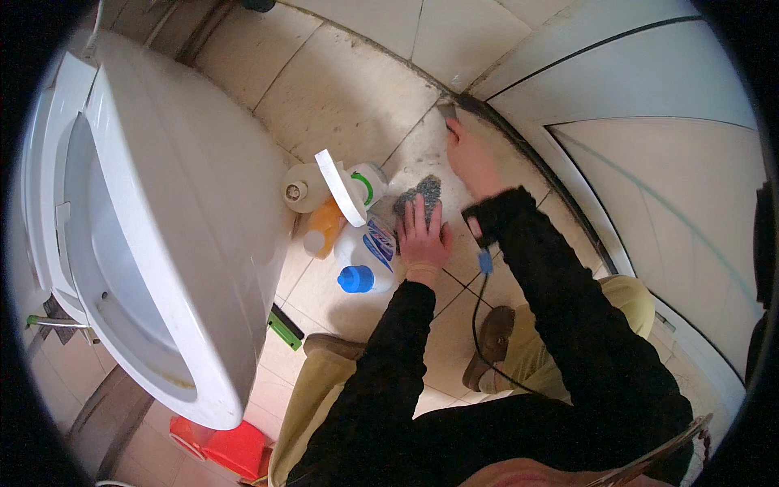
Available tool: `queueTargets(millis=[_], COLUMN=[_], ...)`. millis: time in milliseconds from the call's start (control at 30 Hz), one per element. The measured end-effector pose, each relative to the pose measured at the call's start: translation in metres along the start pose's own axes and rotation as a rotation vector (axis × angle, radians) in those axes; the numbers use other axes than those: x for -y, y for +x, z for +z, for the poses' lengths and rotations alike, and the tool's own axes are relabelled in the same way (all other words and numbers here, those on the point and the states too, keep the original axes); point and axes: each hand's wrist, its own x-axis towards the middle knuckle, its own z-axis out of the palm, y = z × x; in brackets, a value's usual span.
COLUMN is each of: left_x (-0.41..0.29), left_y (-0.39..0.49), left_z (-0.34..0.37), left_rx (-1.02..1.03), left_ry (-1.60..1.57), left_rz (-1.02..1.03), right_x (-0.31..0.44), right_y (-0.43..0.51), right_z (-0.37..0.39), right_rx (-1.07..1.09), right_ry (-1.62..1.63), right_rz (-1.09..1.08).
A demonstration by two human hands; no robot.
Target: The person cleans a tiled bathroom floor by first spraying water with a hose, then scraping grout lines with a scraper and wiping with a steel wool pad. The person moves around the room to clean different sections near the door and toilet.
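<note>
My right hand (471, 158) is closed on a small scraper-like tool (447, 112), whose flat end touches the floor tiles near the dark wall joint. The tool's handle is mostly hidden in the fist. Fingers spread, my left hand (424, 240) lies on a dark grey mesh scouring pad (424, 192) on the floor. Beside it stand a white bottle with a blue cap (372, 259), an orange bottle (325, 222), a cream-coloured bottle (307, 189) and a white container with a green ring (368, 182). A white flat-sided piece (342, 189) sits over the bottles.
A white bidet or toilet bowl (201, 201) fills the left side. A green and black brush-like tool (285, 329) lies near its base, with a red container (234, 447) lower down. On the right is a white-framed panel (657, 201). A cable with a blue connector (485, 263) hangs from my right sleeve.
</note>
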Motion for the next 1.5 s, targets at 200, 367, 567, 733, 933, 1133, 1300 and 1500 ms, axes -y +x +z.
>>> queueTargets(millis=[200,367,567,733,933,1133,1300,1500], left_x=[-0.002,-0.001,-0.001,0.000,0.002,0.001,0.001,-0.003], left_y=[0.000,0.001,0.001,-0.001,-0.001,-0.002,-0.003,-0.002], left_z=[-0.006,-0.015,-0.018,-0.014,-0.007,-0.004,-0.001,-0.002], left_rx=[0.099,0.027,0.097,0.019,0.051,0.061,0.034,0.027], left_ry=[0.016,-0.231,-0.120,-0.079,0.013,0.009,0.033,0.060], left_rz=[-0.016,-0.130,-0.064,-0.025,0.030,0.017,0.007,0.018], right_x=[0.018,0.032,0.044,0.038,0.021,-0.013,-0.032,-0.029], right_y=[0.005,0.006,0.011,0.018,0.016,0.026,0.048,0.063], right_z=[0.015,0.021,0.020,0.018,0.021,-0.028,-0.068,-0.069], right_rx=[0.014,0.094,0.037,0.046,0.143,0.327,0.480,0.533], right_ry=[-0.025,-0.031,0.097,0.022,-0.055,-0.021,-0.187,-0.041], right_rz=[0.052,0.254,0.210,0.137,0.084,-0.016,-0.137,-0.225])
